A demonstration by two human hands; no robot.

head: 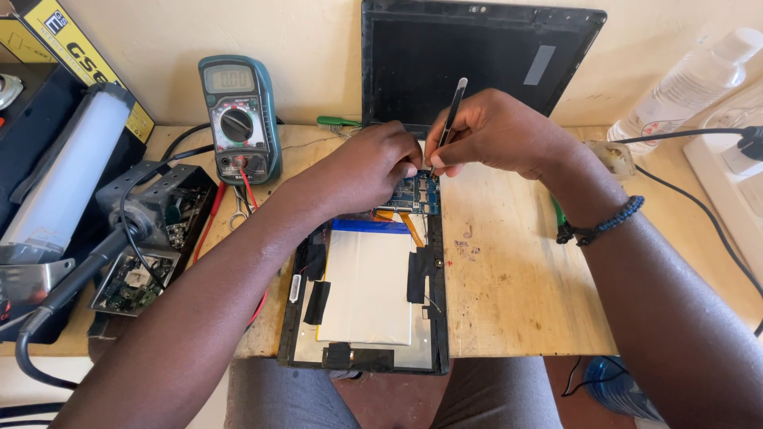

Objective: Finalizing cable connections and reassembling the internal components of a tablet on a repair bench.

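Note:
An opened tablet (366, 349) lies on the wooden table, its silver battery (367, 286) and blue circuit board (417, 193) exposed. My right hand (493, 131) grips a thin black and silver tool (453, 111), held upright with its tip down at the board's top edge. My left hand (373, 163) rests on the board beside it, fingers pinched at the same spot. Whether it holds anything is hidden. The tablet's back cover (469, 56) leans against the wall behind my hands.
A teal multimeter (238, 119) with red leads stands at the back left. A dismantled metal unit (151, 238) and a lamp (63, 175) sit at left. A plastic bottle (687, 83), white power strip (723, 151) and black cable (699, 206) are at right.

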